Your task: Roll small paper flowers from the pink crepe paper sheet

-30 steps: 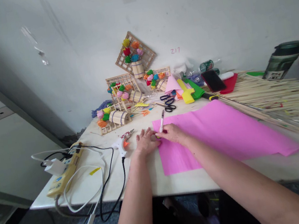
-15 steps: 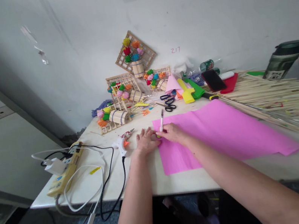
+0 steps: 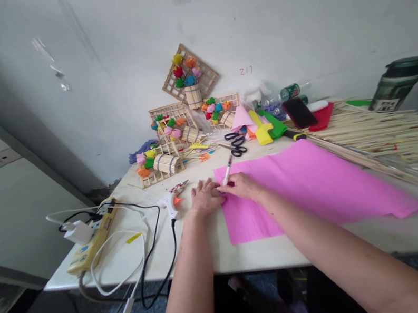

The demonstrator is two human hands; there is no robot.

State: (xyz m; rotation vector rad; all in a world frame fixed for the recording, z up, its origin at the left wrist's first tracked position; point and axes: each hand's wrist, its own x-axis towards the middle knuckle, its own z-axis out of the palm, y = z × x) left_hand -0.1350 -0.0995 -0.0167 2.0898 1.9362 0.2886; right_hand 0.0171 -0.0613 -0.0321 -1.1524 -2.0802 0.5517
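Observation:
A large sheet of pink crepe paper [image 3: 294, 185] is spread on the table in front of me. My right hand [image 3: 240, 186] rests near its upper left corner, fingers closed round a slim white pen [image 3: 227, 170] whose upper end leans to the right. The pen's tip is hidden by the fingers. Beside it, my left hand [image 3: 205, 197] lies palm down with fingers spread, partly on the bare table and touching the paper's left edge. Both hands' fingertips almost meet. Dark-handled scissors [image 3: 236, 144] lie just beyond the paper.
To the left are a white glue gun [image 3: 169, 203] and a power strip [image 3: 93, 245] with looping cables. Lattice frames with paper flowers [image 3: 166, 163] stand at the back. Right of them lie a phone [image 3: 299, 112], thin sticks [image 3: 385, 135] and a dark green bottle [image 3: 397, 85].
The pen has tilted further to the right in my right hand. A small yellow-green bit seen under those fingers before is now hidden. My left hand stays in place.

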